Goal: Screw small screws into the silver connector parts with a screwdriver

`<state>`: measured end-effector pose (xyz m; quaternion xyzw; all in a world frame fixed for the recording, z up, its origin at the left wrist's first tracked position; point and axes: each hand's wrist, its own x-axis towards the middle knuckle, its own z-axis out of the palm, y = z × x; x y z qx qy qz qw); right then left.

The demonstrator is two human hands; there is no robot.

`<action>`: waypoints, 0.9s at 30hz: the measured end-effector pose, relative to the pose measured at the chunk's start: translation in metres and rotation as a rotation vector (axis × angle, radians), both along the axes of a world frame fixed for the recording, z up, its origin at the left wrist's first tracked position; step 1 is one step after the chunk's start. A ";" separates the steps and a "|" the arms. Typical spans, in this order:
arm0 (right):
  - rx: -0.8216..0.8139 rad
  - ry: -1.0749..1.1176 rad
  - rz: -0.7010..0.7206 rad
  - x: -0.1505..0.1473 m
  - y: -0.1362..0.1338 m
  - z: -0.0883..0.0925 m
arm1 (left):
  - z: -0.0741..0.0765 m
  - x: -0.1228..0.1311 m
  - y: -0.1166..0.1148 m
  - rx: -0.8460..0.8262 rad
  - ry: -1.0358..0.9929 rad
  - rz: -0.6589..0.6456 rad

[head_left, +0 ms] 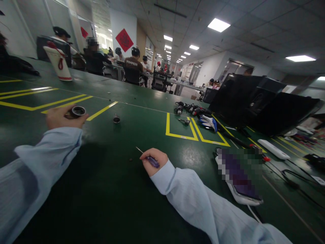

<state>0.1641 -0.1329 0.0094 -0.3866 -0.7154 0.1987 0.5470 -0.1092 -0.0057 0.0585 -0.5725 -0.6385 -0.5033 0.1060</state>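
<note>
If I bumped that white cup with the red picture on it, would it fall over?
It might: the white cup is tall, and its bottom looks narrower than its top. A push near the top would probably tip it more easily than one low down. It may feel light if empty, but its inside is hidden.

Left arm (pixel 45 166) and right arm (pixel 195 193) outstretched, left fingers (pixel 80 121) and right fingers (pixel 150 154) curled.

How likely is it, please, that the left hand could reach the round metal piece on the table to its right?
Probably yes: only flat yellow tape shows between the left hand and the round metal piece, though that hand holds a metal cylinder.
</note>
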 end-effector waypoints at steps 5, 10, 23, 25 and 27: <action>-0.301 0.562 -0.103 0.016 0.017 0.009 | -0.003 0.077 -0.033 0.105 0.125 -0.375; -0.482 0.981 -0.092 0.047 0.034 0.016 | -0.020 0.137 -0.058 0.091 0.331 -0.799; -0.399 0.836 0.162 0.056 0.032 0.021 | -0.035 0.165 -0.038 -0.317 0.223 -1.082; -0.333 0.654 0.075 0.046 0.025 0.020 | -0.035 0.162 -0.037 -0.342 0.261 -1.103; -0.236 0.443 -0.040 0.038 0.018 0.018 | -0.036 0.162 -0.036 -0.352 0.292 -1.118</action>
